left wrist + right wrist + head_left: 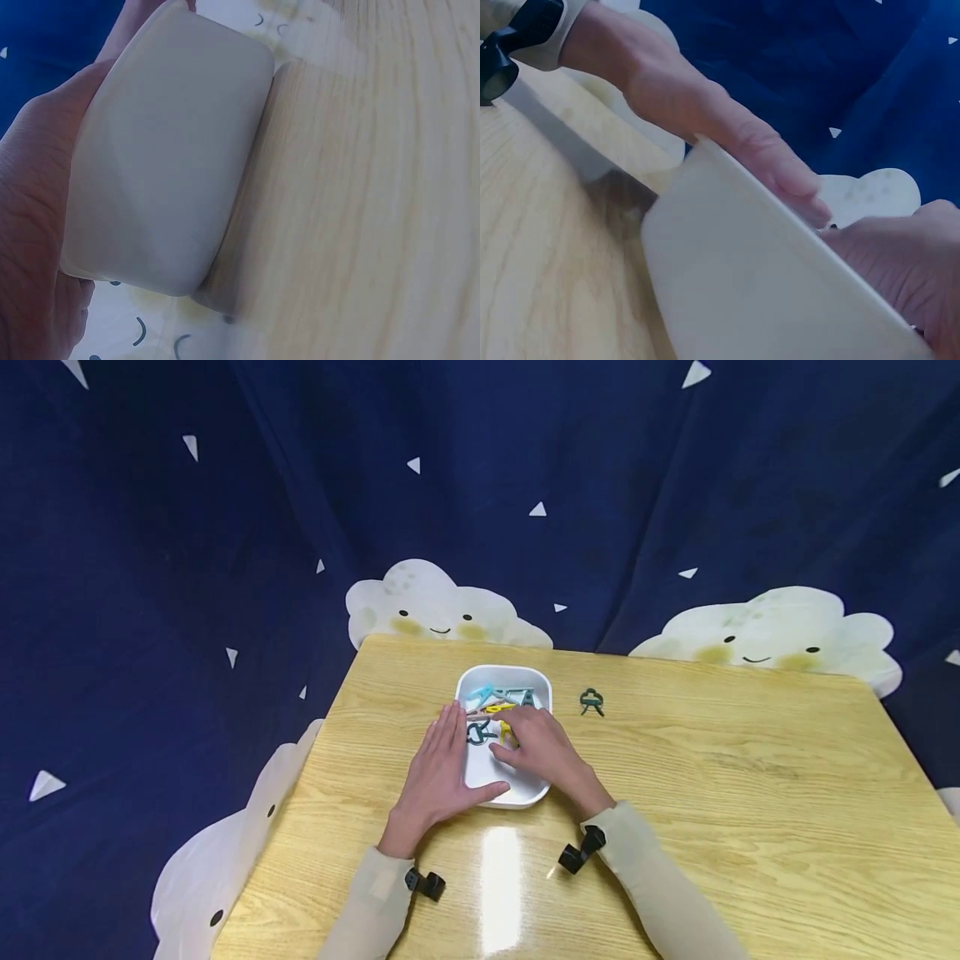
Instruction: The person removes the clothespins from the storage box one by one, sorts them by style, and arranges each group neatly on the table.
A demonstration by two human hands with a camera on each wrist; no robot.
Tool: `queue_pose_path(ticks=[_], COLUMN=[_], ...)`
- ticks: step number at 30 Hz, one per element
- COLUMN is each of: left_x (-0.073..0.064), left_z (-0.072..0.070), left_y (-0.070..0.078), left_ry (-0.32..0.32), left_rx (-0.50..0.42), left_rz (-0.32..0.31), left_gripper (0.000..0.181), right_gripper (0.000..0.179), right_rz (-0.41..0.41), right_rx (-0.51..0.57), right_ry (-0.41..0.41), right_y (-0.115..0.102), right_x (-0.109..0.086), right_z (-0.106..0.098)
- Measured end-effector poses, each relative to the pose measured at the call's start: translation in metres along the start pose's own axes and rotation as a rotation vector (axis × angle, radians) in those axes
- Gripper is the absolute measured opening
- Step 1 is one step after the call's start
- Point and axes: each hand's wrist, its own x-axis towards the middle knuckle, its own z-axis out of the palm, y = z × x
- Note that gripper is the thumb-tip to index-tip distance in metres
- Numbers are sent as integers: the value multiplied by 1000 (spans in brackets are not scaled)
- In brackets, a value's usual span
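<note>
Reaching into a white rounded-corner plastic bin (525, 792) is the step in hand, as I judge it: the right hand (543, 747) has its fingers bent down among the small clips there, thumb and forefinger apart as the head view shows them. A yellow clip (505, 729) lies right by those fingertips, but I cannot tell whether any finger grips it (the knuckles hide part of it, and in the right wrist view the bin's wall covers whatever is inside).

The left hand (442, 772) lies along the bin's left side, fingers straight and together, thumb spread out over the near rim; it looks to be steadying the bin rather than clutching it.

Inside the bin, a dark green ring-shaped clip (486, 736) sits between the two hands, with a light blue clip (486, 693) and a teal clip (528, 697) toward the far end. Another dark green clip (592, 700) lies on the wooden table (712, 793), to the right of the bin and apart from it.

The next move, in my judgement, calls for a precise fingertip pinch on one clip only, since the pieces lie close and could snag, while the left palm keeps the bin from sliding.
</note>
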Motion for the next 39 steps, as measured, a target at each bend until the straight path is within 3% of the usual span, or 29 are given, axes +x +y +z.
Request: queue_pose_path(ticks=[8, 12, 18, 23, 28, 32, 35, 39], left_x=[0, -2, -2, -2, -1, -1, -1, -2], left_z=[0, 0, -1, 0, 1, 1, 1, 1], left_y=[1, 1, 2, 0, -1, -1, -1, 0], left_ry=[-4, -1, -1, -6, -7, -4, 6, 14], left_rx=[4, 4, 1, 1, -10, -8, 0, -1], left_rz=[6, 7, 20, 8, 9, 12, 18, 17], left_gripper=[139, 138, 137, 138, 139, 139, 139, 138], right_gripper=[40, 38, 36, 31, 18, 18, 20, 18], right_rz=[-34, -68, -37, -68, -158, -188, -168, -76], right_rx=[-49, -63, -125, -118, -36, 1, -11, -56], right_ry=[-198, -243, -291, -280, -254, -245, -223, -194], right_y=[-7, -11, -14, -12, -7, -7, -8, -11], right_x=[0, 2, 1, 2, 3, 3, 3, 1], right_z=[3, 6, 8, 10, 9, 8, 8, 9])
